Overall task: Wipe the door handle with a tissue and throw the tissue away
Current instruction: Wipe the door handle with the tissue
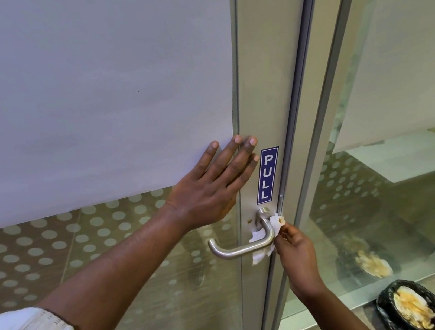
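Observation:
A brushed-steel lever door handle [235, 249] sticks out from the grey metal frame of a glass door, just under a blue PULL sticker [267, 175]. A crumpled white tissue [265, 238] with brownish stains is wrapped around the handle's neck near the frame. My right hand [295, 252] pinches that tissue from the right side. My left hand [214, 185] lies flat with fingers spread on the door glass and frame, above and left of the handle, holding nothing. A small brown smear shows on the frame by the handle's base.
A bin lined with a black bag [414, 306] holding used tissues stands on the floor at the lower right, beside a fixed glass panel [386, 195] that reflects it. The door glass [72, 102] is frosted above, dotted below.

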The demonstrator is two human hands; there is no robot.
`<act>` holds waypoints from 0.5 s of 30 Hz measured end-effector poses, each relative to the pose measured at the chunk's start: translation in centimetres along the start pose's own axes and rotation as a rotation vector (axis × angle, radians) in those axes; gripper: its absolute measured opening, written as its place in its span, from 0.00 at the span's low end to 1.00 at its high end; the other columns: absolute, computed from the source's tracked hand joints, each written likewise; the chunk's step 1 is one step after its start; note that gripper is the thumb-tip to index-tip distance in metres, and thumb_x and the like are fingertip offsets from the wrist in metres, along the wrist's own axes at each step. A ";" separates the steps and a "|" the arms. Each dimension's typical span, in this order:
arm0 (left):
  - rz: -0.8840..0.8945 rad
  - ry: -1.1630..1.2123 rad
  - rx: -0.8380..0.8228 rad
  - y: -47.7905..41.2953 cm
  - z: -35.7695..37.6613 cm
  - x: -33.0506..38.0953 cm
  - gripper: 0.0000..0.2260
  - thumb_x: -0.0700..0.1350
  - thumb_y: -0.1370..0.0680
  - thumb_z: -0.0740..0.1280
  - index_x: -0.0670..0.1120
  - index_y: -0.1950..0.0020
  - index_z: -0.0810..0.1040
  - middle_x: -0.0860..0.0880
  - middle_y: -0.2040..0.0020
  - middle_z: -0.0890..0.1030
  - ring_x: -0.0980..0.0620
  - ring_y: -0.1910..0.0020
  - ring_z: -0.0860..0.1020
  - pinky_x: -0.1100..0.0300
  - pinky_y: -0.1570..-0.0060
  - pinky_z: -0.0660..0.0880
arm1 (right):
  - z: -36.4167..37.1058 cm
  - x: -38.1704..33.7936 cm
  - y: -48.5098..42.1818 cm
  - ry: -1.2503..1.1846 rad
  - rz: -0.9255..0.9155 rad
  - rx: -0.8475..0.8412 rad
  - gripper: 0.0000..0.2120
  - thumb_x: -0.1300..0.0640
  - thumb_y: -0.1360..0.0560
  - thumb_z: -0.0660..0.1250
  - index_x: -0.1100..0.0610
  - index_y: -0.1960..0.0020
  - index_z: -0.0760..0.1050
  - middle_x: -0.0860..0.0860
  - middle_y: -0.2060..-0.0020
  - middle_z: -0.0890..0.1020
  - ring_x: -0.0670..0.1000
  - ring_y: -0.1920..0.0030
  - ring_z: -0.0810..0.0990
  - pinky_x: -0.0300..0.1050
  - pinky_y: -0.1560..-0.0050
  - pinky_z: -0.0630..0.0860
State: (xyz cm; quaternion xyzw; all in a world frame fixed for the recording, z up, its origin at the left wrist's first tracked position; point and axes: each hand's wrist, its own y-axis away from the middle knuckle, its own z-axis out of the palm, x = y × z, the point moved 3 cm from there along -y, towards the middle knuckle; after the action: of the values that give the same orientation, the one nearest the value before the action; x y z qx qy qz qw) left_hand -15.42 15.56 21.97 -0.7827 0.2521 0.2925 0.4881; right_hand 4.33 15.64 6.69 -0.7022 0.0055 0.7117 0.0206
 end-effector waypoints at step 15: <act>-0.002 -0.006 -0.021 0.0 -0.2 0.0 0.30 0.48 0.17 0.61 0.41 0.16 0.61 0.39 0.16 0.60 0.38 0.17 0.57 0.41 0.18 0.47 | 4.9 3.5 5.4 1.025 -0.420 -0.271 0.27 0.52 0.19 0.56 0.60 0.22 0.61 0.57 0.24 0.66 0.56 0.23 0.61 0.52 0.22 0.56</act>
State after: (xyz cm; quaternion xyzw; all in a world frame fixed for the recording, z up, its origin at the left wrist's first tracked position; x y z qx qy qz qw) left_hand -15.42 15.41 22.05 -0.7873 0.2468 0.2970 0.4807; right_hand -0.81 10.52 3.16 -0.9401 -0.2162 0.2550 0.0662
